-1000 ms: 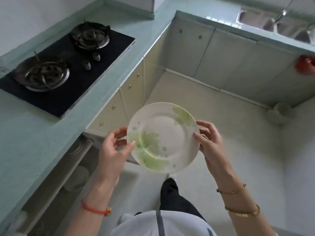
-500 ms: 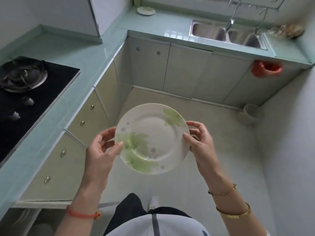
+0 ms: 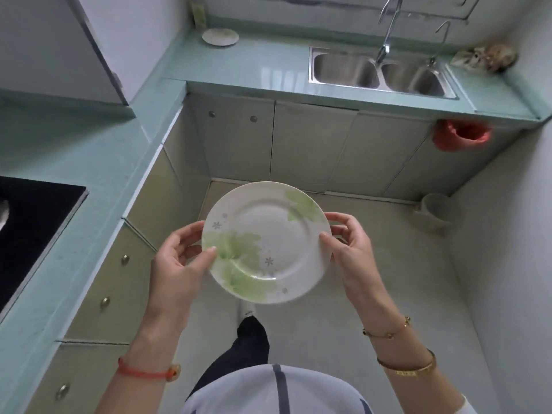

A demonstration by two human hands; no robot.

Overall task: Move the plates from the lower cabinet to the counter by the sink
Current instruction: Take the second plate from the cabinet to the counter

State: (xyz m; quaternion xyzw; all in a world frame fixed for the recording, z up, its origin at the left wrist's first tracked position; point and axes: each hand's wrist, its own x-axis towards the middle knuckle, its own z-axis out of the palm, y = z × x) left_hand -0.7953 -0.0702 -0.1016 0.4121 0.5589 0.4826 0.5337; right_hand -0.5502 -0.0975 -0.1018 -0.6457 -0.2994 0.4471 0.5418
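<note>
A white plate with green leaf prints is held face up in front of me, above the kitchen floor. My left hand grips its left rim, thumb on top. My right hand grips its right rim. Another plate of the same kind lies on the pale green counter to the left of the double steel sink, far ahead. The lower cabinet is out of view.
The counter runs along my left with a black hob at the left edge and drawers below. A red bag hangs under the counter at right. A pale bucket stands on the floor by the right wall.
The view has swung from the hob and the open lower cabinet toward the sink counter. Both hands keep the same hold on the plate, which has come closer to the sink cabinets.
</note>
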